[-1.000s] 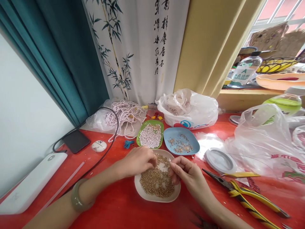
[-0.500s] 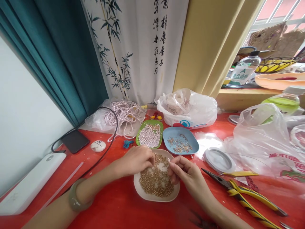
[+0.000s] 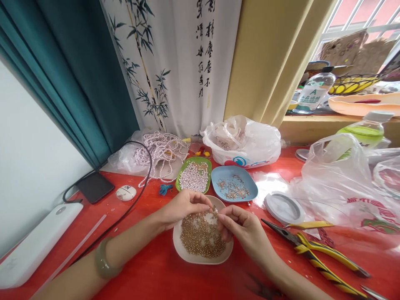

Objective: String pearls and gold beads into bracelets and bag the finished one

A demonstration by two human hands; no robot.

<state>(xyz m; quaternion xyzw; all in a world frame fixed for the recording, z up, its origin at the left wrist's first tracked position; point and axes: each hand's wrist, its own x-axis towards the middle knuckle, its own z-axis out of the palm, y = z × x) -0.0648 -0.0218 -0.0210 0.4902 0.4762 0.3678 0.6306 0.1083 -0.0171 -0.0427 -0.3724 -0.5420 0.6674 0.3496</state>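
My left hand (image 3: 187,206) reaches over a white plate (image 3: 177,246) of small gold beads (image 3: 203,239), thumb and fingertips pinched together near its far side. Close by, my right hand (image 3: 242,225) is also closed in a pinch, its fingertips almost touching the left ones. Something tiny and shiny shows between the two sets of fingertips, too small to name. Behind the plate are a green tray (image 3: 178,183) of pale pink pearl beads (image 3: 193,177) and a blue tray (image 3: 215,192) with thin gold-coloured pieces (image 3: 234,189).
To the right lie yellow-black long-nose pliers (image 3: 300,241), a grey round lid (image 3: 284,208) and plastic bags (image 3: 340,179). Strung pearls (image 3: 159,150) are heaped at the back left. A black cable (image 3: 146,179), a phone (image 3: 95,187) and a white power strip (image 3: 40,243) lie left.
My left hand has moved right and its fingertips now meet those of my right hand above the plate. The whole view has shifted slightly.
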